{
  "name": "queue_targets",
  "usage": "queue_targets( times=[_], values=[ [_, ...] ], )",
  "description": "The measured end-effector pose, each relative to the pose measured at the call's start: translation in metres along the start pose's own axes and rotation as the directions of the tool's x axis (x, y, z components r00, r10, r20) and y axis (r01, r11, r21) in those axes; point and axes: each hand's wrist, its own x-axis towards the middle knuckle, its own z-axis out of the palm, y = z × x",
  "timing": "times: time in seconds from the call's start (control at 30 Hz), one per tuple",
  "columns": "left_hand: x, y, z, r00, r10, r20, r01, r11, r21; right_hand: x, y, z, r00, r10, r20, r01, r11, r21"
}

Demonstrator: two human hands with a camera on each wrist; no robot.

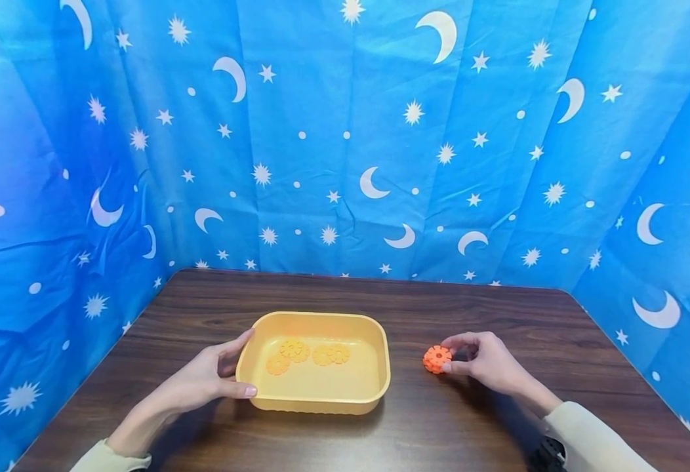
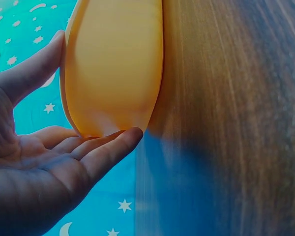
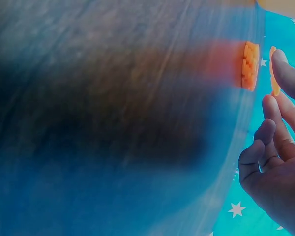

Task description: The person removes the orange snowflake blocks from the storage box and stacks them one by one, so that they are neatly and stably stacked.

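Note:
My left hand (image 1: 197,373) grips the left end of a yellow plastic bin (image 1: 315,389), its thumb near the front corner and fingers toward the back corner. In the left wrist view, the thumb touches the rim and the fingers lie against the bin's outer wall. Several flat yellow-orange notched snowflake discs (image 1: 278,364) lie on the bin's floor. To the right of the bin, my right hand (image 1: 489,362) pinches an orange notched disc (image 3: 274,71) between thumb and index finger. A short stack of orange discs (image 3: 250,66) sits on the table close beside it.
The dark wood-grain table (image 1: 475,308) carries the bin and stack. A blue curtain (image 1: 321,164) printed with white moons and stars hangs behind the table and along both sides.

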Motion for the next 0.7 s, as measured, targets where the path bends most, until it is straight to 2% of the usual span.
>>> queue_targets(
  times=[0.3,0.7],
  values=[
    [0.0004,-0.0014,-0.0015,1.0,0.028,0.011,-0.028,1.0,-0.007,0.0009,0.0036,0.0029,0.999,0.033,-0.001,-0.033,0.999,0.008],
    [0.0014,-0.0004,-0.0005,1.0,0.018,0.004,-0.018,1.0,0.01,0.0012,0.0072,0.0048,0.999,0.035,0.011,-0.035,0.999,0.002]
  ],
)
